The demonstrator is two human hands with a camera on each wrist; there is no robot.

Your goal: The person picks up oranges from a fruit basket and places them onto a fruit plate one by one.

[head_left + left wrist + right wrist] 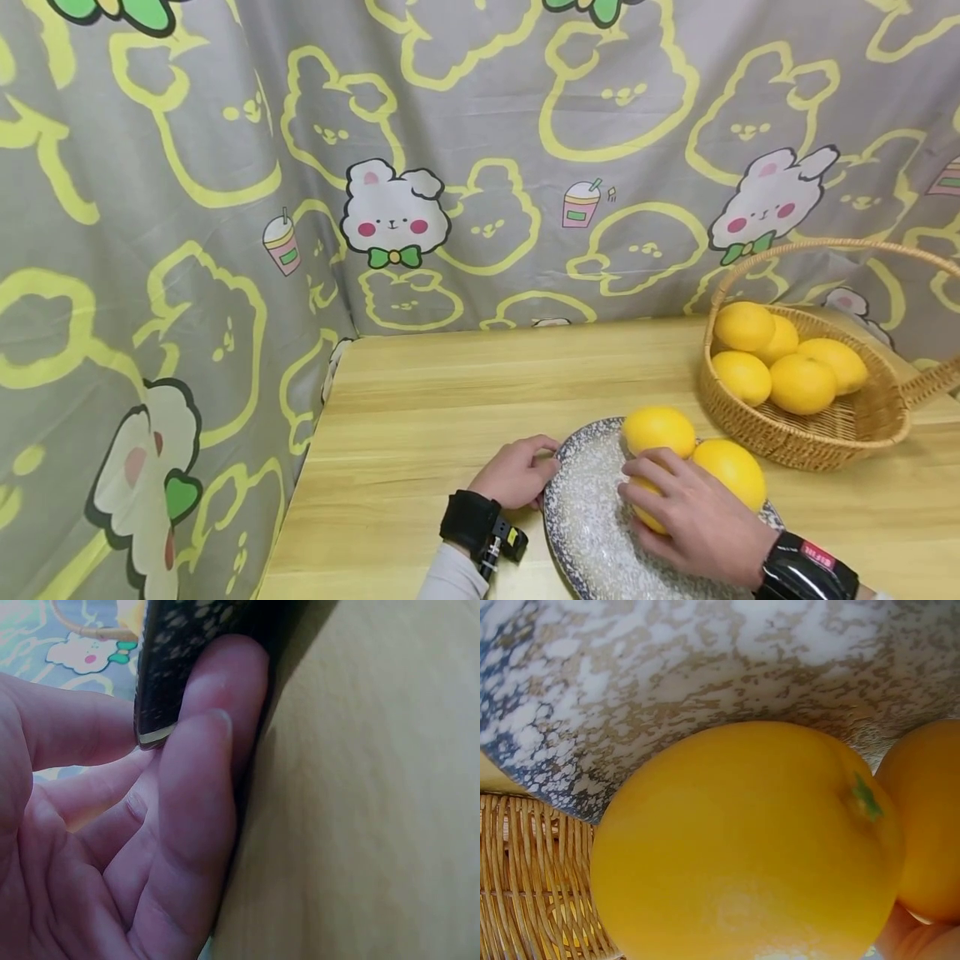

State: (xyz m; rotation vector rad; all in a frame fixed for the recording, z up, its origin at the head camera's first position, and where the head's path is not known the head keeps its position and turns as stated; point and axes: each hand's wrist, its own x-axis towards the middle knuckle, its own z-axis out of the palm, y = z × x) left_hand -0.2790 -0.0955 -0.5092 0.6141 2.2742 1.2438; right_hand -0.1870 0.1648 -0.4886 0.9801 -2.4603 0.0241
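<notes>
A speckled grey-white plate (592, 508) with a dark rim lies at the front of the table, bearing three yellow oranges. My left hand (517, 473) grips its left rim; in the left wrist view, thumb and fingers pinch the plate edge (169, 667), with fingertips under it. Over the plate, my right hand (697, 521) holds one orange (647, 500), partly hidden beneath the fingers. A second orange (660, 431) sits just behind it and a third orange (731, 471) to its right. The right wrist view shows an orange with a green stem end (742, 847) up close.
A wicker basket (802, 450) with a tall handle stands right of the plate, with several oranges (802, 383) inside. Behind the wooden table (487, 375) hangs a grey curtain (495, 125) with cartoon prints, which also runs down the left side.
</notes>
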